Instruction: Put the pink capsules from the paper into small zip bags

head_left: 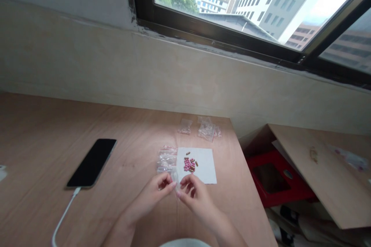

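Between my two hands is a small clear plastic bag (174,176), pinched at its edges. The thumb and fingers of my left hand (160,185) close on its left side. My right hand (193,191) grips the other side with its thumb, the remaining fingers curled. Just beyond my right hand lies a white sheet of paper (207,166) bearing a cluster of round pink pills (188,164) and several brown capsules (196,163). A stack of flat clear zip bags (167,159) rests against the sheet's left edge.
More clear bags (206,129) lie near the back edge of the wooden table (130,131). A black phone (92,163) with a white cable (64,214) is at left. To the right, past the table edge, are a red box (278,179) and another wooden top (324,170).
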Demonstrator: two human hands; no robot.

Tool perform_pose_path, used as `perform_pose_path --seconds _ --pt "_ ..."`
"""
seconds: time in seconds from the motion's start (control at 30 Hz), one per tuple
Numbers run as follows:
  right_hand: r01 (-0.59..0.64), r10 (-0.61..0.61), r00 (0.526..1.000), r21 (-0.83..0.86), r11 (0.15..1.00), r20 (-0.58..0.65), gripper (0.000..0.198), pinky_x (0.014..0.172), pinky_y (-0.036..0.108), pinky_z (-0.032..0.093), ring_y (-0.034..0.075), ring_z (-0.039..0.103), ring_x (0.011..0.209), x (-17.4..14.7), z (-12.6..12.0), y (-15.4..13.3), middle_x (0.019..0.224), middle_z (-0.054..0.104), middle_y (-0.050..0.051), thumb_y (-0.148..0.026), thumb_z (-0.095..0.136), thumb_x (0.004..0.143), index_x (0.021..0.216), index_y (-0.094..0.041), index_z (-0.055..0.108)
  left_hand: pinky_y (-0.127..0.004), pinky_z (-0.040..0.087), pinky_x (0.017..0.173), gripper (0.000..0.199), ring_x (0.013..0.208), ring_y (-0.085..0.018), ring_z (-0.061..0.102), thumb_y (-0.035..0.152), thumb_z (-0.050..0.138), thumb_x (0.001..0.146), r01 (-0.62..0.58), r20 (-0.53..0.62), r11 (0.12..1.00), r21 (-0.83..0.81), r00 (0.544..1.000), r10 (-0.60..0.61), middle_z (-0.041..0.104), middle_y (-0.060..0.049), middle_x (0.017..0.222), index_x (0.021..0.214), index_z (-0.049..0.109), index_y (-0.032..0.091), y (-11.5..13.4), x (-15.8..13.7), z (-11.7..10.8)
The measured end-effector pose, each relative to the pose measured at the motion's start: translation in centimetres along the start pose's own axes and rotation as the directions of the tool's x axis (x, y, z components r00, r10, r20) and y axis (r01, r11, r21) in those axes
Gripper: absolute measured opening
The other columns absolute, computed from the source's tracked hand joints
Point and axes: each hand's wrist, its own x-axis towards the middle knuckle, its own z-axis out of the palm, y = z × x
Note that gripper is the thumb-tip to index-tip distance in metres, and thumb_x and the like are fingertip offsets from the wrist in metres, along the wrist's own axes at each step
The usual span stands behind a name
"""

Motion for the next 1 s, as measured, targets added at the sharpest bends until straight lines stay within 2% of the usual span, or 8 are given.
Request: perform_pose_path --seconds 0.03,0.13,0.27,0.43,0.57,0.8,1.0 --pt "-0.014 0.013 0.998 0.007 1.0 0.056 0.012 0.056 0.023 0.036 0.012 0.046 0.062 -0.2 0.3 -0.4 0.071 0.054 0.0 -0.022 0.059 0.065 0.074 -0.017 0.054 -0.022 0.036 0.059 0.026 0.064 -0.012 0.045 0.039 0.047 0.079 0.0 0.007 1.0 0.01 1.0 0.0 0.047 0.003 0.066 0.066 0.045 0.016 0.1 0.0 0.2" --pt "-0.067 0.056 0.991 0.085 0.994 0.123 0.005 0.055 0.022 0.036 0.01 0.046 0.057 -0.4 0.8 -1.0 0.06 0.053 -0.001 -0.021 0.056 0.067 0.067 -0.016 0.055 -0.021 0.034 0.056 0.028 0.062 -0.011 0.043 0.041 0.045 0.079 0.005 0.011 0.999 0.048 1.0 -0.005 0.044 0.004 0.065 0.065 0.044 0.016 0.2 0.0 0.8" --pt "-0.224 0.177 0.964 0.246 0.943 0.197 0.014 0.047 0.021 0.035 0.008 0.044 0.046 0.0 0.6 -1.2 0.049 0.05 -0.003 -0.025 0.057 0.065 0.056 -0.015 0.055 -0.02 0.033 0.053 0.031 0.06 -0.011 0.041 0.043 0.04 0.081 0.006 0.04 0.997 0.08 0.999 -0.009 0.045 0.003 0.063 0.065 0.044 0.017 0.0 0.1 1.4" --pt "-0.332 0.277 0.934 0.268 0.904 0.223 0.015 0.038 0.018 0.028 0.006 0.039 0.036 0.4 -0.2 -1.4 0.043 0.052 -0.002 -0.021 0.053 0.061 0.048 -0.015 0.056 -0.019 0.031 0.048 0.032 0.054 -0.01 0.038 0.044 0.038 0.082 0.027 0.063 0.995 0.097 0.997 -0.033 0.044 0.004 0.061 0.065 0.045 0.017 0.6 0.2 1.4" --pt "-0.304 0.261 0.948 0.273 0.913 0.182 0.02 0.037 0.018 0.026 0.005 0.036 0.034 0.5 -0.4 -1.2 0.039 0.05 -0.002 -0.017 0.047 0.061 0.043 -0.015 0.055 -0.018 0.029 0.043 0.031 0.05 -0.008 0.035 0.043 0.04 0.081 0.053 0.098 0.991 0.12 0.993 -0.065 0.042 0.005 0.059 0.064 0.045 0.017 0.7 0.3 1.4" --pt "-0.252 0.242 0.968 0.26 0.932 0.071 0.023 0.038 0.018 0.026 0.005 0.037 0.035 0.1 0.0 -0.9 0.035 0.045 -0.003 -0.02 0.048 0.06 0.037 -0.016 0.048 -0.016 0.026 0.034 0.034 0.042 -0.005 0.032 0.048 0.041 0.078 0.105 0.12 0.989 0.107 0.986 -0.118 0.04 0.006 0.061 0.068 0.045 0.016 -0.5 0.3 2.0" --pt "-0.245 0.249 0.968 0.28 0.928 0.021 0.025 0.037 0.018 0.025 0.005 0.035 0.034 -0.1 0.3 -1.1 0.033 0.041 -0.004 -0.018 0.048 0.059 0.034 -0.017 0.044 -0.015 0.03 0.03 0.032 0.038 -0.004 0.033 0.047 0.041 0.078 0.128 0.132 0.988 0.087 0.982 -0.138 0.041 0.007 0.059 0.068 0.044 0.017 -0.4 0.3 2.2"
